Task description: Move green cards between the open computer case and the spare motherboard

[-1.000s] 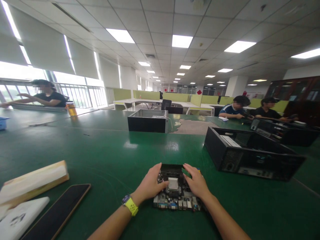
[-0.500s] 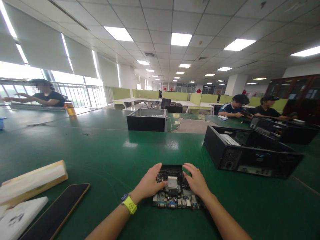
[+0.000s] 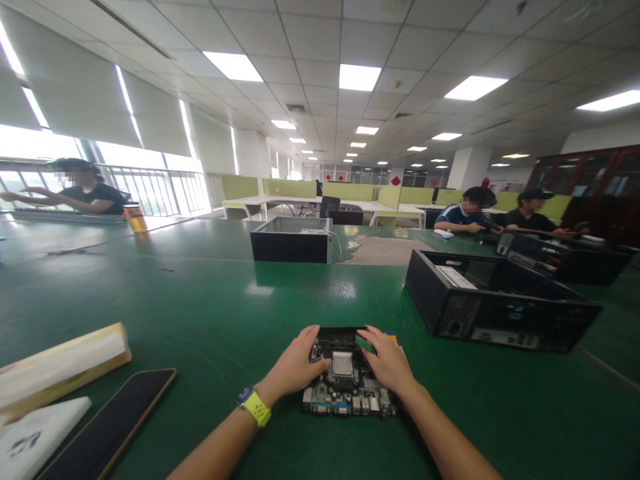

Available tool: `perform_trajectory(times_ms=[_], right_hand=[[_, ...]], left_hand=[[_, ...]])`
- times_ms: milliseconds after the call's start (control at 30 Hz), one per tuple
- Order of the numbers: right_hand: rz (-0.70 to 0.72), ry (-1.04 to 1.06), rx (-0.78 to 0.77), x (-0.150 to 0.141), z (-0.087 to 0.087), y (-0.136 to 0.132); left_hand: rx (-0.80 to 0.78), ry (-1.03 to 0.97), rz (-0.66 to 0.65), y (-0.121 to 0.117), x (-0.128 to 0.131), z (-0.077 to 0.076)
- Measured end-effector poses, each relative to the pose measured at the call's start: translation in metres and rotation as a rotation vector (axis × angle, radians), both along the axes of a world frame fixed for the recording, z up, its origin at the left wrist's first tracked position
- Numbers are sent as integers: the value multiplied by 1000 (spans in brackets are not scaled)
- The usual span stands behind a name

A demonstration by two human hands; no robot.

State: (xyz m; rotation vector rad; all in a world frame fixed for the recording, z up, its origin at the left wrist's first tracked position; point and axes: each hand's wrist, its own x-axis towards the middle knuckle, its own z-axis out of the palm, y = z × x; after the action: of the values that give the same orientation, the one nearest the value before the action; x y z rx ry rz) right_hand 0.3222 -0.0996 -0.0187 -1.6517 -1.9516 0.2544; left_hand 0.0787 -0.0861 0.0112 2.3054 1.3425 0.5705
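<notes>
The motherboard (image 3: 350, 392) lies toward the near edge of the green table (image 3: 290, 447), my left hand (image 3: 294, 365) and right hand (image 3: 387, 362) loosely curved at its sides, gripping or not I can't tell, and I judge the work part-done: silver chip (image 3: 343, 365) apparently seated, nothing covering it.

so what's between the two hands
In the head view, the circuit board, with its silver square part facing up, shows between the left hand and right hand.

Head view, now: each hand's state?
Left hand: curved along the left side of the motherboard; grip cannot be told.
Right hand: curved along its right side; grip cannot be told.
</notes>
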Motion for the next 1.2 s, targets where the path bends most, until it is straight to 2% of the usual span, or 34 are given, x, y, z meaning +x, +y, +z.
perform_trajectory(times_ms=[133,233,367,433,533,667,800,900,1000,1100,1200], right_hand=[[-17,23,-14,0,0,0],[-41,70,-1,2,-3,2],[-44,104,47,3,-7,4],[-43,104,57,4,-7,5],[-49,92,53,3,-6,5],[-55,100,71,2,-5,4],[-71,221,211,1,3,-1],[-111,304,309,8,29,-5],[-249,127,288,33,74,-3],[-440,-176,167,81,126,12],[-609,-286,57,141,160,35]], left_hand=[[41,24,23,-1,1,4],[139,90,47,-14,10,14],[192,125,-148,-49,34,25],[185,136,-255,-65,48,24],[181,174,-327,-77,65,16],[194,248,-293,-76,74,6],[202,265,-289,-71,74,4],[203,263,-292,-65,70,3],[212,254,-262,-53,60,2],[218,258,-187,-33,39,0],[212,275,-66,-7,8,-2]])
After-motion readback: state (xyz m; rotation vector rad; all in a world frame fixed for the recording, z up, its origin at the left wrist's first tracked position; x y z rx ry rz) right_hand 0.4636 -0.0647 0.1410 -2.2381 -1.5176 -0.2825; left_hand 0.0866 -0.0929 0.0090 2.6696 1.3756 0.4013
